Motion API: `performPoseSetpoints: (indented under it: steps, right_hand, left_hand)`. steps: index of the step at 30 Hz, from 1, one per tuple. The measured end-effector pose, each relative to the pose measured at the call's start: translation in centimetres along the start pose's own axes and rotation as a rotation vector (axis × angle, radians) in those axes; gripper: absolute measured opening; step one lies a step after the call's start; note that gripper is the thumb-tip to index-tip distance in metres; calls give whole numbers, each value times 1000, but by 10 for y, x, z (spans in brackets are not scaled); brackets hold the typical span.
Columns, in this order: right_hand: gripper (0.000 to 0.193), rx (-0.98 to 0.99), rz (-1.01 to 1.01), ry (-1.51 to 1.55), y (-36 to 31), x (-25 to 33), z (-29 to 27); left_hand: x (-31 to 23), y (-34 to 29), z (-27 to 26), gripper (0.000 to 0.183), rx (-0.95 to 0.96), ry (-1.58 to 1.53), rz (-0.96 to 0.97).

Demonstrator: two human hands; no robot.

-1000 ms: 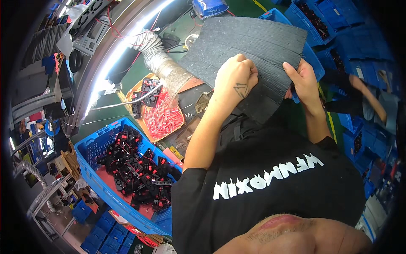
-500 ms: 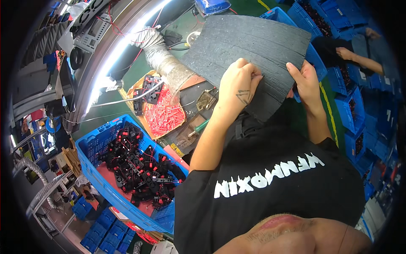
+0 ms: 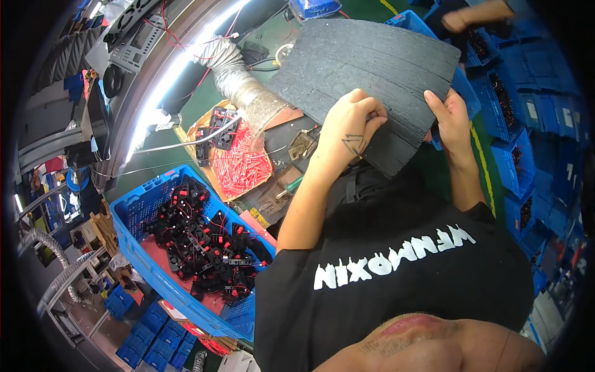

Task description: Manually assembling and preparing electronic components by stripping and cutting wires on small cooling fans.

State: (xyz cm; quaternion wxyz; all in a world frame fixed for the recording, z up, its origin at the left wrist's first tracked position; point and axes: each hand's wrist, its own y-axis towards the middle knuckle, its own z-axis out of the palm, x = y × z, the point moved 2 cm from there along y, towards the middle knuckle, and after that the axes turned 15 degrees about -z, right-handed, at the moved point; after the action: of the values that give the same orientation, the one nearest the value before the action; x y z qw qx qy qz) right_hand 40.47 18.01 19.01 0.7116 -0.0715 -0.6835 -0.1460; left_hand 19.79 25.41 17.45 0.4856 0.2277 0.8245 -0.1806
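Note:
A dark grey sheet [image 3: 372, 59] with ribbed lines across it is held up tilted in front of my chest. My right hand [image 3: 454, 121] grips its right edge, thumb on the upper face and the other fingers behind. My left hand [image 3: 348, 130] rests against the sheet's near part with its fingers curled into a pinch. Whatever sits between those fingertips, if anything, is hidden. Left of my left forearm lies a green-handled tool [image 3: 294, 184] on the bench.
A blue crate [image 3: 164, 282] of small black fans with red connectors stands at the left. Beyond it, a cardboard tray [image 3: 238, 166] holds red-and-white pieces. A grey flexible duct [image 3: 232, 77] reaches over the bench. Blue crates [image 3: 514, 161] and another person's arm [image 3: 480, 15] are at the right.
The sheet has shifted very slightly, and my left hand has barely moved on it. The other person's arm at the right has swung up toward the top edge.

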Motion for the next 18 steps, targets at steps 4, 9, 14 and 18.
performPoseSetpoints:
  steps: [4, 9, 14, 18]
  right_hand:
    - [24, 17, 10, 3, 0, -3, -4]
    - [23, 26, 10, 32, -1, -5, -4]
    - [22, 2, -7, 47, 0, -4, -6]
    - [21, -40, 19, 29, -3, -8, -10]
  left_hand:
    - [11, 4, -1, 11, -28, 79, 19]
    - [36, 33, -11, 10, -235, 303, 12]
    - [58, 66, -46, 15, -202, 389, -99]
    - [59, 50, -71, 23, -435, 130, 39]
